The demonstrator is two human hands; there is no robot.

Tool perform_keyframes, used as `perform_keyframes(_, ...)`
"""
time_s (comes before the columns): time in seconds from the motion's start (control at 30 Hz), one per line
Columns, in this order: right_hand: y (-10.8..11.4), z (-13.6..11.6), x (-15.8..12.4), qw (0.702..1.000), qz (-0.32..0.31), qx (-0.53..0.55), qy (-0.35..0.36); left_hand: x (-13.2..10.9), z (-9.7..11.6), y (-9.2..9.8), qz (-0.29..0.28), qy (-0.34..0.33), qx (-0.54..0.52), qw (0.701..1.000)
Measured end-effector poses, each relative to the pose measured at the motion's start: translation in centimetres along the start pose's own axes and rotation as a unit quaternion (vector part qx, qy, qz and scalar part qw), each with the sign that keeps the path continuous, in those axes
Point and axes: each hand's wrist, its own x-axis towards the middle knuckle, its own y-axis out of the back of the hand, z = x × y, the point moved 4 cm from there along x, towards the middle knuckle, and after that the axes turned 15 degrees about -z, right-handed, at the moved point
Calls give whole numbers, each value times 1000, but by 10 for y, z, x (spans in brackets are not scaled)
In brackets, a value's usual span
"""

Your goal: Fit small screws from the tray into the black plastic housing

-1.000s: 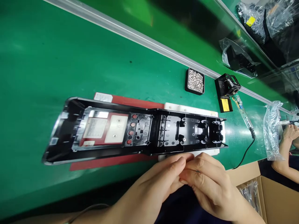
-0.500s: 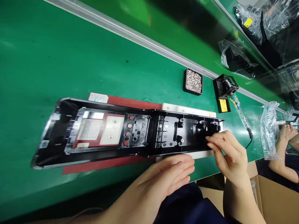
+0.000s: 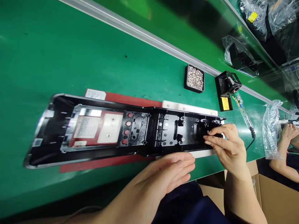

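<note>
A long black plastic housing [image 3: 153, 129] lies with its inside up on a red and white fixture [image 3: 121, 99]. Its left part has a window frame, its right part several posts with small metal inserts. Over the right end of the housing, my right hand [image 3: 227, 147] is closed in a pinch, thumb against fingers; whatever sits between the fingertips is hidden. My left hand [image 3: 169, 174] lies along the near edge of the housing, fingers stretched out and nothing in them.
A black square box [image 3: 194, 78] of small metal parts stands behind the housing. Right of it are a soldering iron [image 3: 243, 109] in its black stand [image 3: 224, 90] and a plastic bag [image 3: 272, 130]. A cardboard box [image 3: 275, 193] and another person's hands [image 3: 289, 132] appear at right.
My right hand has shifted slightly left over the housing, its fingertips still pinched together. My left hand has stayed along the near edge. The whole view has turned a little.
</note>
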Motion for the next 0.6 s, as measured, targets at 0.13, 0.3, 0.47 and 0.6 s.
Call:
perform_keyframes(0.13, 2, 1, 2, 1000, -19, -2, 6, 0, -6, 4, -6, -27, 0, 1000)
perform_keyframes(0.3, 7, 0, 7, 999, -44, -21, 12, 1, -11, 9, -33, -44, 26, 998)
perform_keyframes(0.47, 16, -2, 2, 998, -52, -12, 13, -1, -8, 11, -51, -43, 25, 997)
perform_keyframes(0.6, 18, 15, -29, 973, 186, 92, -103, -2, -3, 16, -62, -53, 43, 996)
